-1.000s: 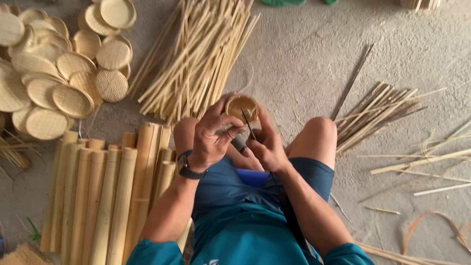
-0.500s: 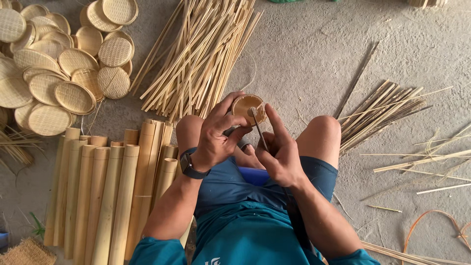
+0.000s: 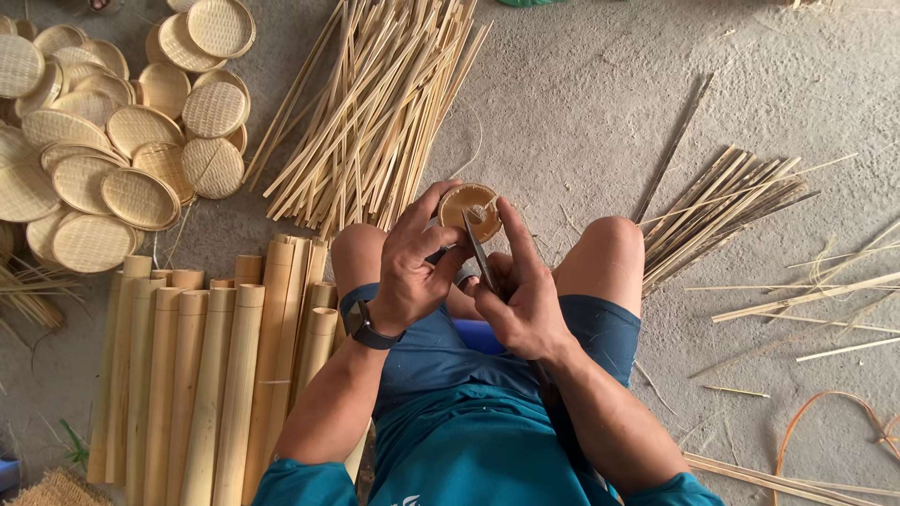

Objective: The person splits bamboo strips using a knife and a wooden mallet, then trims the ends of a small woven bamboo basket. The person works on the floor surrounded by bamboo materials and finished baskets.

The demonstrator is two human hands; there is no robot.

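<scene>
I sit on the ground with both knees up. My left hand [image 3: 412,267], a dark watch on its wrist, grips a short round bamboo section [image 3: 470,208] whose cut end faces up between my knees. My right hand [image 3: 520,295] holds a dark knife [image 3: 480,262] with its blade laid against the edge of that bamboo piece. The two hands touch each other around the piece, and the lower part of the bamboo section is hidden by my fingers.
Thick bamboo tubes [image 3: 202,365] lie side by side at my left. A heap of split bamboo strips [image 3: 375,103] lies ahead, another bundle [image 3: 722,211] at my right. Several small round woven trays [image 3: 112,131] are piled at the upper left. Loose slivers [image 3: 806,309] litter the concrete floor.
Both hands have shifted slightly while working the knife on the bamboo piece; the right hand has slid lower along it and the view has tilted a little.
</scene>
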